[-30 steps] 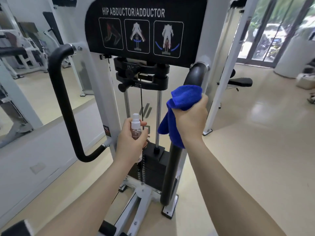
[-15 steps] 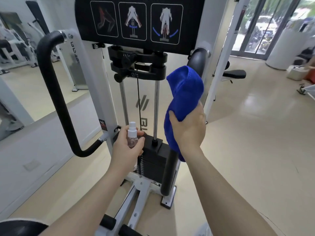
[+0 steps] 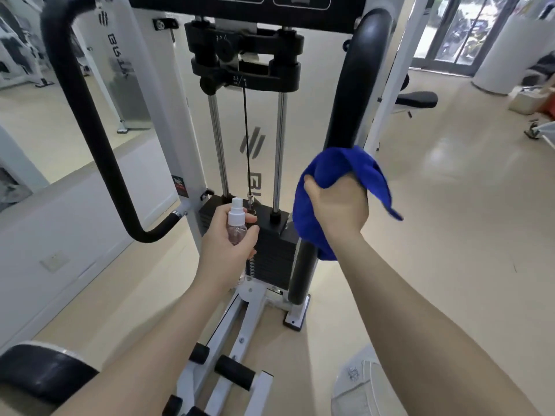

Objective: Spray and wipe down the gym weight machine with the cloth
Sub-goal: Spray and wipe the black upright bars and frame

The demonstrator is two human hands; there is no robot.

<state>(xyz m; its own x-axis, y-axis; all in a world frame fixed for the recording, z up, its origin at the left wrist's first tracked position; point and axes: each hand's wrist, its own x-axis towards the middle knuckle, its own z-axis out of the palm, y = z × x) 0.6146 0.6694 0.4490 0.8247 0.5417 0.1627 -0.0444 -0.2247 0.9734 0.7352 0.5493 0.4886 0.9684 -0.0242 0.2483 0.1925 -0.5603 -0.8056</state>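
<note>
Wrapping the blue microfibre cloth (image 3: pixel 318 235) around the upright black padded bar (image 3: pixel 354 85), the right hand (image 3: pixel 338 210) grips with curled fingers, nearer than the left hand (image 3: pixel 225 247), clasping the small clear spray bottle (image 3: pixel 236 223).

Two hands: the left (image 3: pixel 228 247) and the right (image 3: pixel 338 208). One spray bottle (image 3: pixel 236 225), one blue cloth (image 3: pixel 345 172). One weight stack (image 3: pixel 271 250), two chrome guide rods (image 3: pixel 216 139), two black padded handles (image 3: pixel 90 121).

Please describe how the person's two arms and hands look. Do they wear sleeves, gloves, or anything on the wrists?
Both forearms are bare as far as the frame shows: no sleeves, no gloves. The left hand and right hand carry no rings that can be seen, and neither wrist shows a watch or band. Above the forearms the arms fall outside the view.
</note>
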